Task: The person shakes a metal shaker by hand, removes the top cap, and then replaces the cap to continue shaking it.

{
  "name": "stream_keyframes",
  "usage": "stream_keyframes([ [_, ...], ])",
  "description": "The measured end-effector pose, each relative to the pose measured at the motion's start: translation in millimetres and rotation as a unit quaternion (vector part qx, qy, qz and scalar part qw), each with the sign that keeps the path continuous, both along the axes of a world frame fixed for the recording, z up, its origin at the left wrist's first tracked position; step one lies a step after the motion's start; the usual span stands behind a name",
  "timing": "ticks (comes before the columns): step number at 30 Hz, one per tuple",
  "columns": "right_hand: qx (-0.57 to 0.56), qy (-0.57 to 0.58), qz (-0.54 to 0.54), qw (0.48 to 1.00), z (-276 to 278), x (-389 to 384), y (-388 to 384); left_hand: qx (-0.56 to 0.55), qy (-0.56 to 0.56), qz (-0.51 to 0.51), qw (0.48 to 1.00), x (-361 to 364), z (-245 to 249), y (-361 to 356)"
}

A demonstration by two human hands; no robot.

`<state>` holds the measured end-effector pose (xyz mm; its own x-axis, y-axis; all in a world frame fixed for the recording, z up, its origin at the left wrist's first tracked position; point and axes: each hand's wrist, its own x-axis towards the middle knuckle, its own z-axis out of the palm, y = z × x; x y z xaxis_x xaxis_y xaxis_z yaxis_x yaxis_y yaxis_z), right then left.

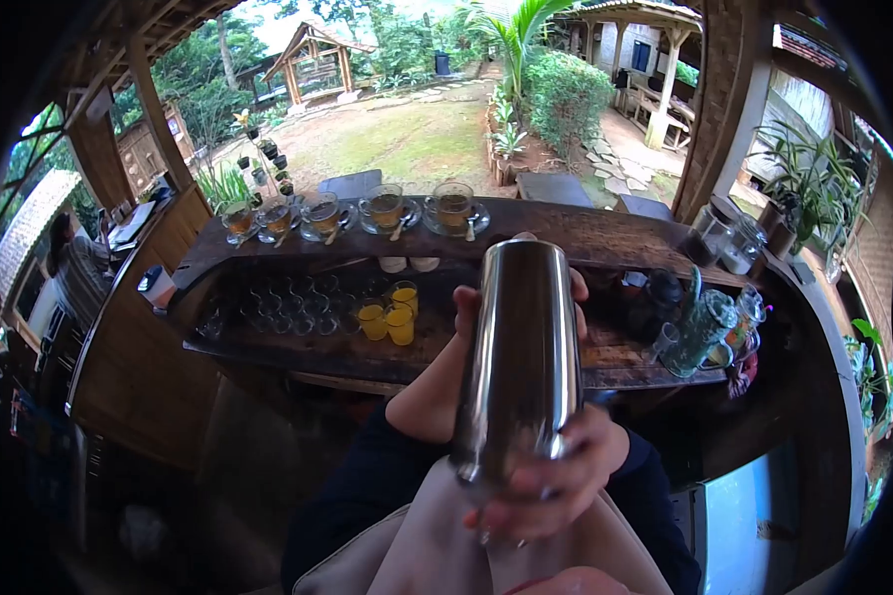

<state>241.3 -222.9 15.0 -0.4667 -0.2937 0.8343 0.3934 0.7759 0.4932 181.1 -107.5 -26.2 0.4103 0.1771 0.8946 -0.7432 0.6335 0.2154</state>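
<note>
A shiny metal shaker [524, 347] is held up in front of my body, its flat end toward the counter and its lower end near my lap. My left hand [464, 315] is wrapped round its upper part from behind, with most of the fingers hidden by the metal. Lower down, my right hand [556, 476] grips the near end, slightly blurred. Behind the shaker, a row of glass cups on saucers [384, 208] holds amber drink on the upper wooden ledge [605, 233]. Three glasses of orange drink [399, 322] stand on the lower shelf.
Several empty glasses [293, 302] fill the lower shelf's left side. A green pitcher [700, 327] and glass jars [729, 238] stand at the right. Another person [77, 268] is at the far left counter. Stools [556, 188] sit beyond the ledge.
</note>
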Motion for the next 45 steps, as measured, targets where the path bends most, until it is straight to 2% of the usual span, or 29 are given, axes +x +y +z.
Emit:
stream_keyframes([
  [2,-0.170,0.100,0.023,0.980,-14.2,-11.9,21.5,-0.230,0.184,0.005,0.956,-27.9,-21.8,17.2],
  [4,-0.236,0.226,-0.013,0.945,-39.5,-20.1,99.7,-0.367,0.113,-0.129,0.914,-27.1,-89.0,66.3],
  [5,-0.240,0.223,-0.006,0.945,-39.4,-31.0,104.2,-0.424,0.306,0.167,0.836,-37.8,-57.7,54.8],
  [7,-0.432,0.349,0.000,0.831,-22.0,-52.2,118.7,-0.459,0.205,0.063,0.862,-60.9,-36.5,45.2],
  [8,-0.366,0.258,-0.001,0.894,-9.5,-62.1,114.6,-0.479,0.112,-0.050,0.869,-72.1,-33.5,47.1],
  [9,-0.301,0.165,-0.004,0.939,3.3,-74.6,93.6,-0.311,-0.056,-0.224,0.922,-74.8,-57.5,61.1],
  [10,-0.230,0.055,-0.032,0.971,9.8,-85.5,74.0,-0.316,-0.060,-0.215,0.922,-92.6,-45.8,62.4],
  [13,0.094,-0.029,0.162,0.982,3.4,-124.6,76.1,0.069,0.002,0.032,0.997,-139.4,7.1,81.8],
  [14,0.093,-0.030,0.169,0.981,0.1,-136.2,87.5,0.035,-0.076,0.101,0.991,-150.4,6.4,67.4],
  [16,-0.093,0.153,0.263,0.948,-23.0,-164.0,112.7,-0.113,0.020,0.031,0.993,-176.5,-19.6,88.4],
  [17,-0.162,0.109,0.155,0.969,-23.0,-158.2,137.4,-0.269,0.136,0.045,0.952,-195.1,-32.3,100.8],
  [18,-0.227,0.060,0.045,0.971,-21.6,-152.9,166.8,-0.233,-0.004,-0.232,0.944,-194.3,-42.9,111.3],
  [20,-0.499,0.296,0.072,0.811,-36.3,-184.7,205.7,-0.489,0.214,0.125,0.837,-202.7,-82.6,142.2],
  [22,-0.453,0.275,0.098,0.842,-32.3,-196.0,197.2,-0.384,0.153,0.155,0.897,-220.1,-70.1,106.8],
  [24,-0.329,0.146,0.082,0.929,-5.0,-202.7,165.4,-0.373,0.048,-0.079,0.923,-238.4,-47.8,111.7],
  [25,-0.259,0.038,0.040,0.964,7.4,-205.7,139.7,-0.402,0.229,0.120,0.878,-251.6,-12.6,98.9],
  [27,-0.006,0.068,0.172,0.983,-1.8,-231.7,129.1,-0.143,0.105,0.096,0.979,-268.0,0.0,93.1],
  [28,-0.005,0.070,0.171,0.983,-5.6,-236.0,130.0,0.003,0.020,0.125,0.992,-268.5,0.7,96.5],
  [30,-0.044,0.054,0.204,0.977,-17.1,-241.9,133.5,0.042,-0.019,0.175,0.983,-276.3,-7.9,100.9],
  [31,-0.065,0.046,0.219,0.972,-21.1,-243.0,133.6,-0.117,0.070,0.155,0.979,-285.4,-21.5,102.6],
  [32,-0.231,-0.064,0.064,0.969,-15.4,-223.3,137.6,-0.274,0.158,0.130,0.940,-293.2,-38.1,105.9],
  [33,-0.413,0.022,0.092,0.906,-32.2,-237.9,164.7,-0.340,0.175,0.017,0.924,-299.4,-56.3,125.0],
  [34,-0.242,0.129,0.066,0.960,-51.5,-253.3,202.4,-0.307,0.064,-0.180,0.932,-296.0,-79.6,141.2],
  [36,-0.522,0.289,0.062,0.800,-64.4,-275.7,219.3,-0.581,0.278,0.240,0.726,-293.6,-79.4,136.9],
  [38,-0.487,0.292,0.095,0.818,-66.7,-274.7,218.9,-0.530,0.265,0.220,0.775,-299.0,-61.6,129.2],
  [39,-0.403,0.240,0.109,0.876,-51.0,-276.0,209.1,-0.446,0.197,0.056,0.871,-303.4,-33.5,117.1],
  [41,-0.258,0.142,0.136,0.946,-18.5,-275.8,162.2,-0.243,0.041,-0.276,0.929,-319.1,-4.3,90.4],
  [42,-0.186,0.097,0.150,0.966,-11.3,-275.5,146.9,-0.334,0.229,0.115,0.907,-334.5,-5.1,95.8],
  [45,-0.079,0.102,0.218,0.967,-15.7,-277.5,143.9,0.058,-0.026,0.186,0.981,-321.4,-7.5,110.3],
])
